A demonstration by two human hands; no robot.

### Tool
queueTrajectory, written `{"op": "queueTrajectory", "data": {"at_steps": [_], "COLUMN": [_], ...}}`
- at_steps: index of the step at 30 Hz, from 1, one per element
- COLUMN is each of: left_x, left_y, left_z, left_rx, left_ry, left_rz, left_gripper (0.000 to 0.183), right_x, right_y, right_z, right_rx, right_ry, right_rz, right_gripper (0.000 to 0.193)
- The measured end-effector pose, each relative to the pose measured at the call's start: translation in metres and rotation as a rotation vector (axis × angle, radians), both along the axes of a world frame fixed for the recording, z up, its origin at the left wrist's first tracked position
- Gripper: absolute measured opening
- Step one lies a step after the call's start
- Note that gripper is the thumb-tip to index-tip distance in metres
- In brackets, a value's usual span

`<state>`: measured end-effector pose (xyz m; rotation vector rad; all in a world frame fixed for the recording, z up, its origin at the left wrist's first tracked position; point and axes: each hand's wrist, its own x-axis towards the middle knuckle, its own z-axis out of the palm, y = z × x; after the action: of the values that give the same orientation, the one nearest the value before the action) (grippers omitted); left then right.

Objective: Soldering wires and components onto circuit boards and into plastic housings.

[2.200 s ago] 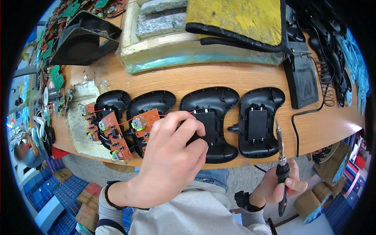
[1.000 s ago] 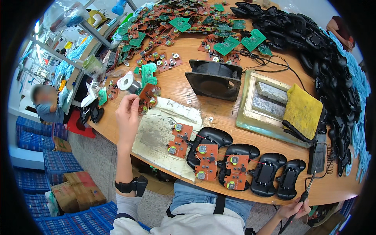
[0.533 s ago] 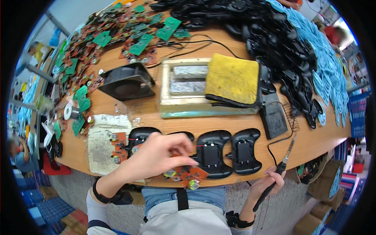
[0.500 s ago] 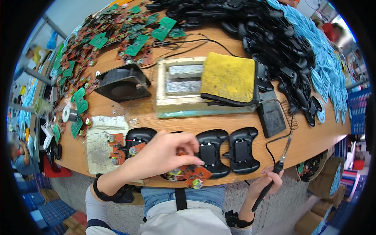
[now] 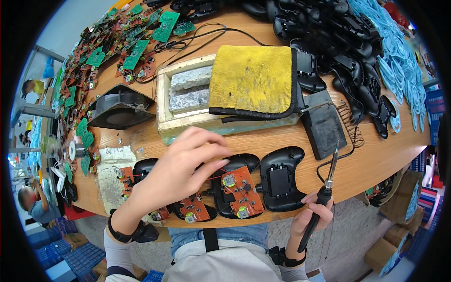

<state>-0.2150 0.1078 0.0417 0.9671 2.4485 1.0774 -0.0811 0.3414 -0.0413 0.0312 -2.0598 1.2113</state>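
My left hand is over the row of black gamepad shells, thumb and fingertips closed in a pinch at a thin red wire. Below its fingertips, an orange circuit board with yellow-green parts lies on one gamepad shell. Another orange board rests on the shell left of it, partly hidden by my hand and wrist. The rightmost shell has no board on it. My right hand grips a soldering iron by its black handle, tip pointing up, beside that shell.
Behind the shells stands a framed box with grey blocks and a yellow cloth. A fan, solder spool and heap of circuit boards are left. Black shells and blue cables pile up right.
The orange board that hung under my left hand now lies on a shell. My left hand has moved up and left. My right hand keeps the iron, tilted more upright.
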Motion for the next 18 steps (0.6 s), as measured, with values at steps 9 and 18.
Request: {"op": "queueTrajectory", "data": {"at_steps": [9, 18], "left_x": [0.010, 0.008], "left_y": [-0.005, 0.012], "left_z": [-0.011, -0.010], "left_rx": [-0.259, 0.219], "left_ry": [0.263, -0.396], "left_rz": [-0.058, 0.203], "left_gripper": [0.017, 0.007], "right_x": [0.000, 0.001], "right_y": [0.002, 0.002], "right_z": [0.000, -0.006], "right_rx": [0.026, -0.120], "right_ry": [-0.036, 0.067], "right_rz": [0.005, 0.031], "right_gripper": [0.018, 0.028]}}
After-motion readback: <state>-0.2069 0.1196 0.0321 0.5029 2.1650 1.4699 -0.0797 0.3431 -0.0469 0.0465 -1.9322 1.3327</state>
